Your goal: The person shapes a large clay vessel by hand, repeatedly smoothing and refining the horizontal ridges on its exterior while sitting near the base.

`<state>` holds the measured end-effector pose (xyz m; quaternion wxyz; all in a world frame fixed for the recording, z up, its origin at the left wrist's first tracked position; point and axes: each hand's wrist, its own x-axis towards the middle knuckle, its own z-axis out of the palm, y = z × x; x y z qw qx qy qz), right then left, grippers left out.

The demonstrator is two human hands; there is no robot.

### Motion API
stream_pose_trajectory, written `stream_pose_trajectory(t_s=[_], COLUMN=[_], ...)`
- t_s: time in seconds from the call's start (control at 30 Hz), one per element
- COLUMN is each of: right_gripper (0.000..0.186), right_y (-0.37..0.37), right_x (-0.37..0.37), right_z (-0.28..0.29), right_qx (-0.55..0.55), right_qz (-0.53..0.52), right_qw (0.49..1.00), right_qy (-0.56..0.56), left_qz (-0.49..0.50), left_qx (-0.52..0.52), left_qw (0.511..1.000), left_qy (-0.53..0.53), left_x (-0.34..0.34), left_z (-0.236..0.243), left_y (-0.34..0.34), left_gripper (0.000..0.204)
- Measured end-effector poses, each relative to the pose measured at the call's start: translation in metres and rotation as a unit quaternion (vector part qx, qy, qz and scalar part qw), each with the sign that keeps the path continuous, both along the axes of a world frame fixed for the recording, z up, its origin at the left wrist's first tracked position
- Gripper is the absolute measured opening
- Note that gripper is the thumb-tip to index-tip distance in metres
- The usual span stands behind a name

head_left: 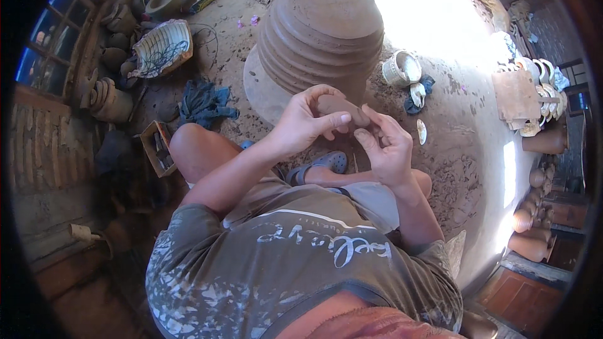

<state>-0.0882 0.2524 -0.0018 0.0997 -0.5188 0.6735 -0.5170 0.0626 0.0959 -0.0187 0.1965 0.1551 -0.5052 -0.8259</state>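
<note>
A flattened, elongated piece of brown clay [343, 108] is held between my two hands above my crossed legs. My left hand [308, 122] grips its left part from behind, with the thumb laid across the front, and my right hand [386, 144] pinches its right end with curled fingers. Just beyond them rises a large ridged, unfired clay vessel [320, 37] with a flat top, standing on a pale round board [257, 85]. Its lower part is partly hidden by my hands.
A white bucket [400, 68] and dark cloth sit right of the vessel. At left are a blue cloth [204, 103], a box of tools [157, 147], a basket [160, 50] and several pots. Stacked pieces [515, 103] and several terracotta pots [527, 245] line the right side.
</note>
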Motion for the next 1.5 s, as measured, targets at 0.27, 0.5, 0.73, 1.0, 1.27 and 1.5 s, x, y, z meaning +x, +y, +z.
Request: stream_pose_trajectory(t_s=[0.27, 0.5, 0.73, 1.0, 1.27, 1.5], right_gripper=[0.02, 0.015, 0.009, 0.018, 0.035, 0.039], right_y=[-0.009, -0.067, -0.103, -0.126, -0.125, -0.11], right_x=[-0.009, -0.016, -0.01, -0.008, -0.021, -0.059], right_z=[-0.017, 0.008, 0.008, 0.002, 0.007, 0.009], right_qx=[-0.045, -0.084, -0.103, -0.14, -0.131, -0.036], right_qz=[-0.042, -0.067, -0.084, -0.142, -0.128, -0.075], right_qw=[0.997, 0.994, 0.984, 0.945, 0.959, 0.996], right_qy=[-0.054, 0.024, 0.122, 0.261, 0.218, 0.02], left_qz=[0.207, 0.463, 0.436, 0.305, 0.159, 0.144], left_qx=[-0.105, -0.231, -0.336, -0.255, -0.203, -0.214], left_qw=[0.971, 0.845, 0.834, 0.912, 0.957, 0.959], left_qy=[0.059, 0.136, -0.016, 0.103, 0.137, 0.12], left_x=[0.0, -0.048, -0.086, -0.082, -0.079, -0.077], left_z=[0.001, 0.041, 0.026, 0.032, 0.043, 0.045], left_y=[-0.007, -0.127, -0.167, -0.183, -0.21, -0.217], left_gripper=[0.042, 0.064, 0.076, 0.066, 0.068, 0.071])
